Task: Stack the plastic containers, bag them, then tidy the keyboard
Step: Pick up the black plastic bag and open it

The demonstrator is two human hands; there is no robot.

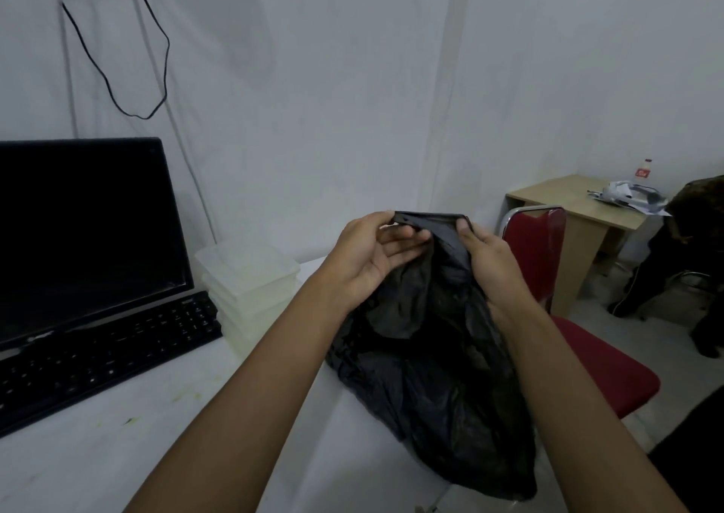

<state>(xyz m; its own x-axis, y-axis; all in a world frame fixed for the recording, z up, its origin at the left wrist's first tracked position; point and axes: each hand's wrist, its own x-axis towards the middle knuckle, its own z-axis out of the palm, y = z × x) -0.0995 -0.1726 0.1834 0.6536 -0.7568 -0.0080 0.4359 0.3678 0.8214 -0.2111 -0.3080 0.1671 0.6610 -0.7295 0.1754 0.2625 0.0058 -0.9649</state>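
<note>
White worktop [117,454] carries the stacked containers [250,277] beside the keyboard [105,352]; my left hand [368,258] and right hand [489,258] each pinch the black bag's [431,356] rim, spreading its mouth for loading.

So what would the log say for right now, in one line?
step: opening bag | left hand: pinches black bag rim | right hand: pinches rim | containers: stacked beside keyboard, not bagged
</note>
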